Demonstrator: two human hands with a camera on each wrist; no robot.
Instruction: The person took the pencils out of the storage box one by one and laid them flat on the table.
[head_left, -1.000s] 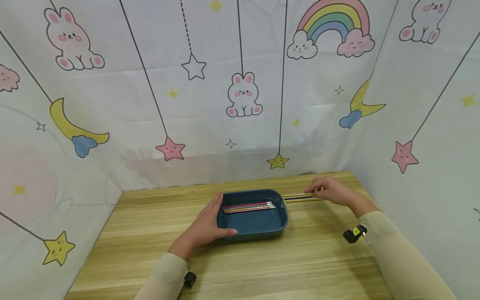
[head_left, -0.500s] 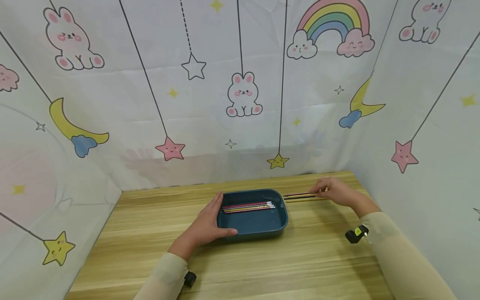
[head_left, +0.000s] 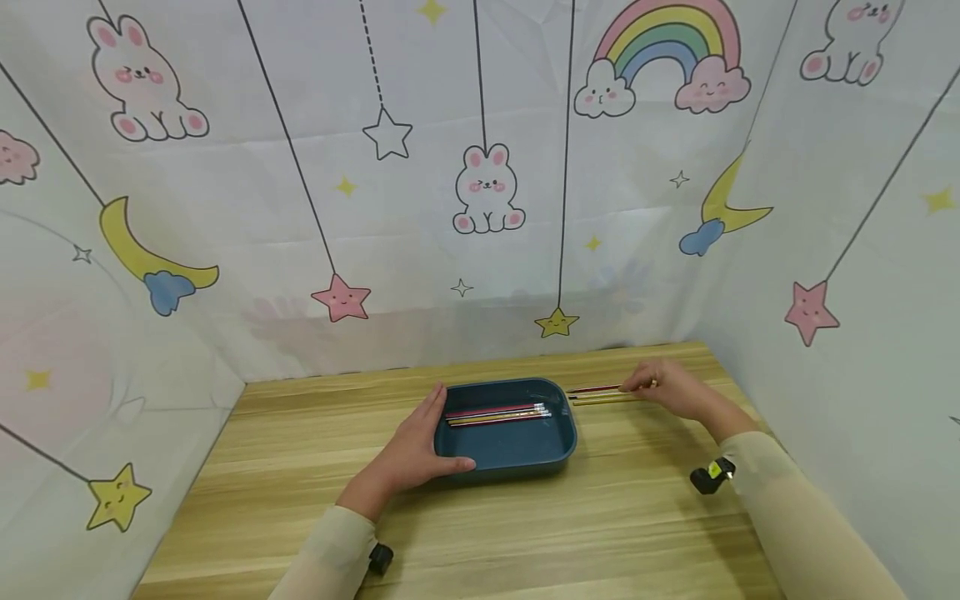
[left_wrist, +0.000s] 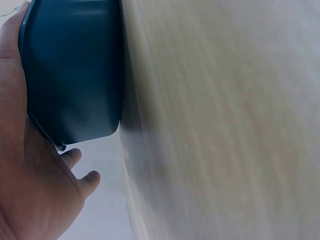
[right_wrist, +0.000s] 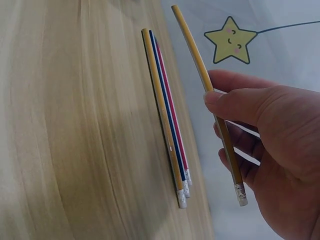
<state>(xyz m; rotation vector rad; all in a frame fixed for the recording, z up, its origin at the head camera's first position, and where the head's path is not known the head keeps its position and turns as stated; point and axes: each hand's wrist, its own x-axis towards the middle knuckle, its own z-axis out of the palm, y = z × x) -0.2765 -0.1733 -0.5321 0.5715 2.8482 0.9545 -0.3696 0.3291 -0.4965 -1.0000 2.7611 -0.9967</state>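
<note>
The right hand (right_wrist: 285, 137) pinches a yellow pencil (right_wrist: 197, 62), clear of three pencils (right_wrist: 168, 110) lying together on the wooden table (head_left: 600, 517), just off the blue tray (head_left: 510, 473) holding more pencils (head_left: 498, 414), the left hand (head_left: 408, 450) spread wide against its end.

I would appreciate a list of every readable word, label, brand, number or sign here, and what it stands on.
None can be read.
Yellow pencil lying on the table: a faint mark, too small and blurred to read.
Held pencil in the right hand: no legible print.
Pencils in the box: too small to tell.
Backdrop: drawings only, no lettering seen.
</note>
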